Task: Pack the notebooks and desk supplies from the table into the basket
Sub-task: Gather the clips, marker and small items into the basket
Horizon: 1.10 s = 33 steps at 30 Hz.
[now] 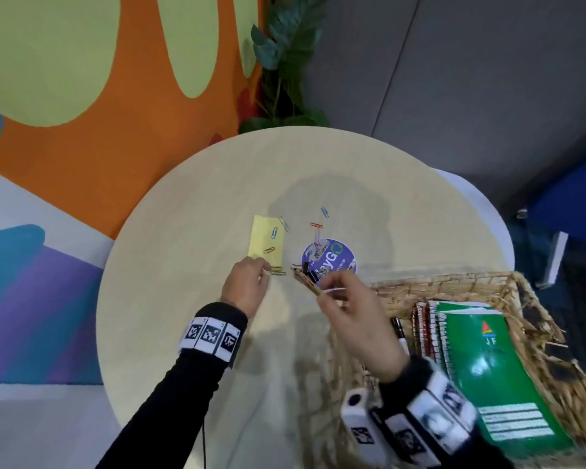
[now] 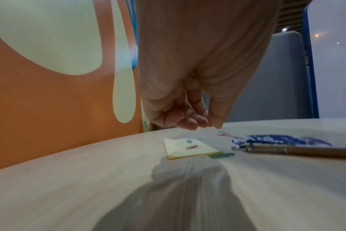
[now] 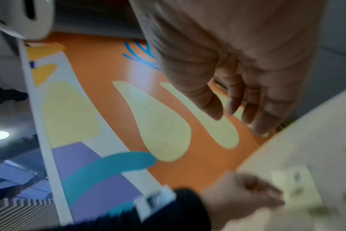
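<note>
A yellow sticky-note pad (image 1: 266, 243) (image 2: 188, 148) lies mid-table with paper clips (image 1: 274, 232) on it and more around it. Two clips (image 1: 277, 271) lie at its near corner, and my left hand (image 1: 264, 270) (image 2: 203, 125) hovers just beside them with fingers loosely curled and nothing visible in them. A brown pen (image 1: 306, 281) (image 2: 298, 150) and a black binder clip (image 1: 310, 269) lie by a round blue sticker (image 1: 332, 257). My right hand (image 1: 329, 290) (image 3: 237, 115) pinches a thin pale paper clip (image 1: 335, 290) at the pen's near end. The wicker basket (image 1: 437, 277) holds a green notebook (image 1: 487, 367).
In the basket, red spiral notebooks (image 1: 423, 330) stand beside the green one and a dark pen (image 1: 398, 328) lies by its left wall. The basket sits at the table's right edge. A plant (image 1: 285, 62) stands behind the table against the orange mural wall.
</note>
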Available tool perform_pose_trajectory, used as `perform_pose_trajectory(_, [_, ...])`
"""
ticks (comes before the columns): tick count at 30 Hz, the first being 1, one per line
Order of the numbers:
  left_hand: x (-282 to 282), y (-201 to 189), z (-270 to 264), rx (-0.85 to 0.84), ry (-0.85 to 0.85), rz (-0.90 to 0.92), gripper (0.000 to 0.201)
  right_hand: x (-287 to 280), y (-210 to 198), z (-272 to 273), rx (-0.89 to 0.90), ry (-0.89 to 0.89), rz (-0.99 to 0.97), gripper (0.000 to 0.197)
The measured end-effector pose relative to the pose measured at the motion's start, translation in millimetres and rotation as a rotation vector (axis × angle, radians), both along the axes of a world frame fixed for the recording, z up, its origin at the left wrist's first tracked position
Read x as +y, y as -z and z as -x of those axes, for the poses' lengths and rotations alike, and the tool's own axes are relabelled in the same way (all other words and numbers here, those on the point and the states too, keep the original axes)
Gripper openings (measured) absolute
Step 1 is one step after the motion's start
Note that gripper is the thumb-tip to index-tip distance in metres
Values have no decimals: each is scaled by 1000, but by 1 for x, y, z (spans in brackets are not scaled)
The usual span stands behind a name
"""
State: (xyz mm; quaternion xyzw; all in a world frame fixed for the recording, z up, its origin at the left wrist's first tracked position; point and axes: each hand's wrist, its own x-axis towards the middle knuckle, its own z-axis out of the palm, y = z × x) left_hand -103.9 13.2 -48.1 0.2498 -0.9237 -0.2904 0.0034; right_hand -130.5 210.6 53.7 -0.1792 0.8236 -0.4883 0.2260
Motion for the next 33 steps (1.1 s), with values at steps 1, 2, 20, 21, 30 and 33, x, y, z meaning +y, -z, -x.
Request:
perform_pose_trajectory(1, [-5, 7, 5, -9, 19, 0, 19, -19, 17, -5, -19, 18, -54, 18])
perform_pose_trajectory(2, [-8, 13, 11, -22, 44, -5, 19, -34, 35, -9, -38, 42, -112, 24])
perform_pose_trajectory(20, [-25, 36, 38, -60, 268, 3, 13, -70, 147, -6, 350, 193, -770, 24])
perform_pose_trajectory(21, [-25, 36, 39, -58, 277, 8, 14, -67, 146, -8, 333, 166, -766, 22])
perform_pose_trajectory(30, [-14, 43, 53, -126, 388, 75, 13, -32, 81, -55, 203, -34, -540, 29])
perform_pose_trajectory(33, [-11, 46, 57, -203, 468, 208, 13, -9, 31, -69, 163, -100, -449, 26])
